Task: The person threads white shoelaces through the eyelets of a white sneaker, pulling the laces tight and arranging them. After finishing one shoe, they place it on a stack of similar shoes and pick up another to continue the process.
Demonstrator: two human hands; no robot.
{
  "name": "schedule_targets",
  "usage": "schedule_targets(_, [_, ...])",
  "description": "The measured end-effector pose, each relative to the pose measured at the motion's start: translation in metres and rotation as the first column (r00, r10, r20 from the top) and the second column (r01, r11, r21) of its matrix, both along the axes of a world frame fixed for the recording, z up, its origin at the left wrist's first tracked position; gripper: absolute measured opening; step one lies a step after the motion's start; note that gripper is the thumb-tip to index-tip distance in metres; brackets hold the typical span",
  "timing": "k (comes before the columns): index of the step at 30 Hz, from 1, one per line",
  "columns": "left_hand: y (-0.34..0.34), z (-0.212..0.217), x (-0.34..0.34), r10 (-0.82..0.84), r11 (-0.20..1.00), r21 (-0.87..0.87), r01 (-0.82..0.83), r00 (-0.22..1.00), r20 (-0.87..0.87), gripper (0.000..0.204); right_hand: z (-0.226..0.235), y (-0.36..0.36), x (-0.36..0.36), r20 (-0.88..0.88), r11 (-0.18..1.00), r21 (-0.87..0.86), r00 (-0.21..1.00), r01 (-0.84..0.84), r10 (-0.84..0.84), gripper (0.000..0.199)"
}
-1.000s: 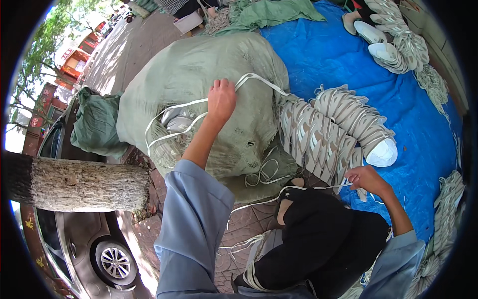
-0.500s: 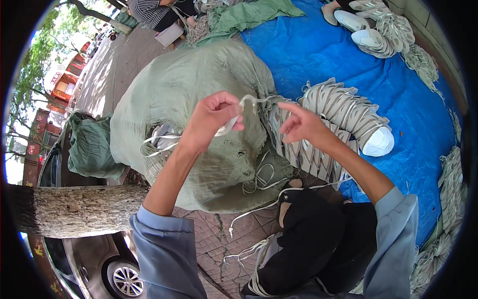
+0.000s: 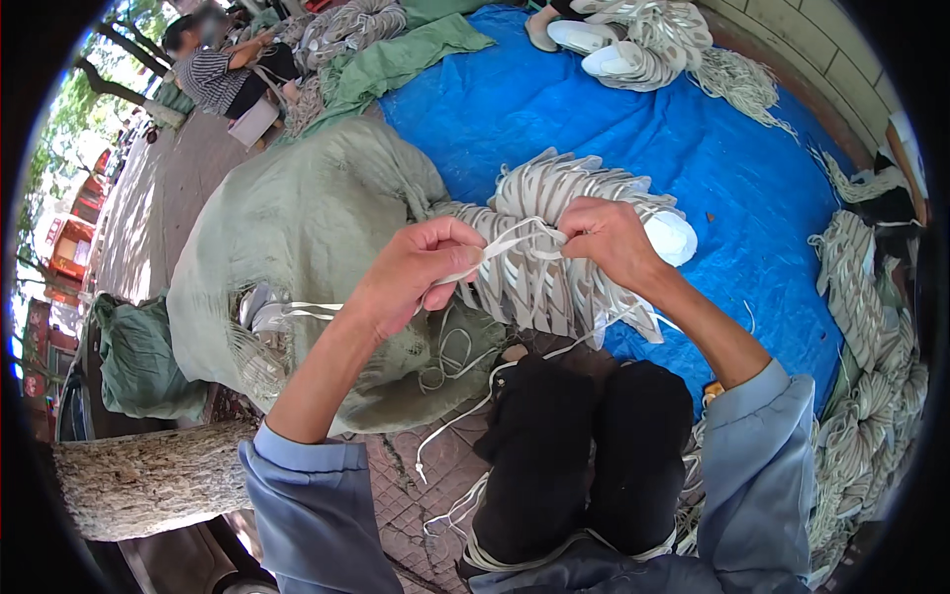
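Observation:
My left hand (image 3: 411,272) is closed on a white cord, thumb against the curled fingers. My right hand (image 3: 614,243) pinches another part of this white cord (image 3: 515,238), which runs in loops between the two hands. Below and behind them, a fanned stack of grey-and-white shoe uppers (image 3: 524,297) lies beside a large pale green sack (image 3: 297,208). A second curved row of uppers (image 3: 579,183) ends in a smooth white piece (image 3: 671,238) near my right wrist. More cord trails from a hole in the sack, where pale pieces show.
A blue tarp (image 3: 752,218) spreads under the uppers. Bundled uppers (image 3: 866,396) line the right side. A tree trunk (image 3: 158,475) and dark green bag (image 3: 148,356) stand at left. Loose cord (image 3: 455,366) lies by my knees. Another person (image 3: 218,79) sits at the far left.
My right hand has gone from an extended finger to a pinch on the cord, which now loops between both hands. The view has swung, so the sack and uppers appear farther left.

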State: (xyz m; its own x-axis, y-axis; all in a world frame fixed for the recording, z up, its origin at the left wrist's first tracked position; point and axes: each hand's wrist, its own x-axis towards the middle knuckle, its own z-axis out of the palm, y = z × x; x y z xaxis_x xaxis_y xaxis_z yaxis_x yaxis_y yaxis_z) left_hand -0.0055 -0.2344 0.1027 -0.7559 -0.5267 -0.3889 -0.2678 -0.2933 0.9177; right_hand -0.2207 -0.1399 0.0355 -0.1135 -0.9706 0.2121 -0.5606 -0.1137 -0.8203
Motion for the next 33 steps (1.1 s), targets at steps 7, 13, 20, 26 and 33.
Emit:
schedule_targets(7, [0.037,-0.003,-0.080,-0.309,0.556,-0.692,0.461,0.887,0.343,0.019,-0.003,0.087,-0.088,0.594,0.995,0.098,0.802,0.004,-0.062,0.009])
schedule_targets(13, [0.060,-0.002,-0.153,-0.340,0.868,-0.347,0.355,0.934,0.106,0.026,0.005,0.172,-0.144,0.763,0.985,0.170,0.631,0.013,-0.140,0.018])
schedule_targets(20, [0.062,-0.043,-0.230,-0.012,1.000,-0.029,0.007,0.980,-0.198,0.035,-0.014,0.277,-0.204,0.767,0.945,0.298,0.555,0.135,-0.321,0.029])
schedule_targets(26, [0.087,-0.048,-0.314,-0.008,0.916,-0.400,-0.030,0.996,-0.093,0.037,-0.023,0.352,-0.226,0.943,0.910,0.011,0.298,0.414,-0.146,0.020])
schedule_targets(33, [0.203,-0.054,-0.321,-0.781,0.579,-0.399,0.711,0.624,-0.021,0.038,-0.012,0.307,-0.192,0.988,0.806,-0.152,0.113,0.572,0.105,0.021])
